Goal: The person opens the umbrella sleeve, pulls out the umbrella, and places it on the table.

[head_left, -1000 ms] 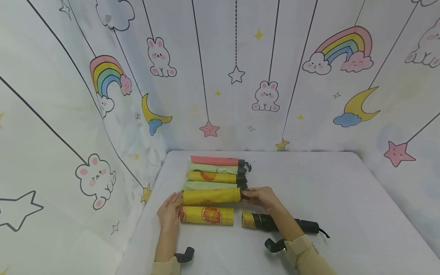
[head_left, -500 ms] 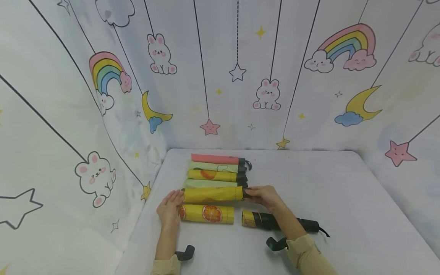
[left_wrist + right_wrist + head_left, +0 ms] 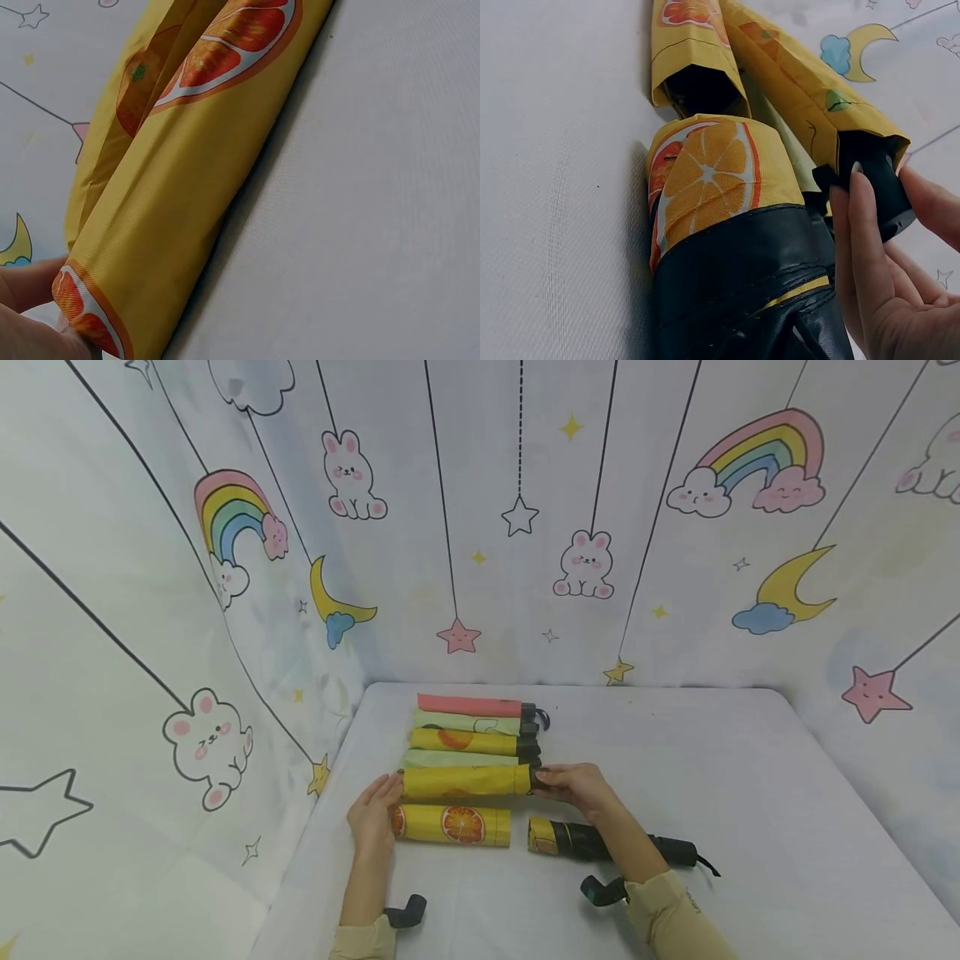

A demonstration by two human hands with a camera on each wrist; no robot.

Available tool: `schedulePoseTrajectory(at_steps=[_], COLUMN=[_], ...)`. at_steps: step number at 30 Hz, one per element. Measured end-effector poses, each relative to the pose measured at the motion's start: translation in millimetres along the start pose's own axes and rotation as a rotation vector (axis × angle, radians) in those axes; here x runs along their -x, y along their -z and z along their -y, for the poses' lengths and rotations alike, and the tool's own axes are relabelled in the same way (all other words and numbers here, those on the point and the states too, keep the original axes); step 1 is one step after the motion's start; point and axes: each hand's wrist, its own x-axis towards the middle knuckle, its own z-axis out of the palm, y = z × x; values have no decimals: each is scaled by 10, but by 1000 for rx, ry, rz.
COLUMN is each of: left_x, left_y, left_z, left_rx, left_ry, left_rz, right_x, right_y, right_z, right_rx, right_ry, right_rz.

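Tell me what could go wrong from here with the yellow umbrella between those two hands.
The right hand pinches the yellow umbrella by its black handle; if that grip slips, the end could drop or roll.
The pale green umbrella lies just behind, so a push backward might knock it askew.
The left hand is right beside the orange-slice cover and may nudge it aside.

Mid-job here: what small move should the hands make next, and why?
I'd probably settle the held yellow umbrella alongside the green umbrella just behind it: the right hand pinches the yellow one's black handle, the left hand is at the other end, and both umbrellas run roughly parallel.
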Motion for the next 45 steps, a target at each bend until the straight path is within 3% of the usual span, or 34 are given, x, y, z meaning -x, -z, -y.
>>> schedulePoseTrajectory(at_steps=[19,45], left_x=[18,-30], left_y=[3,-31], left_z=[8,28], left_rx=[-33,3], left_ry=[4,-34], left_rz=[0,-8], right_x=[19,52], right_y=[-2,68], right_z=[47,55], right_rx=[-22,-15], right_ry=[-14,-18], right_rz=[-11,-21])
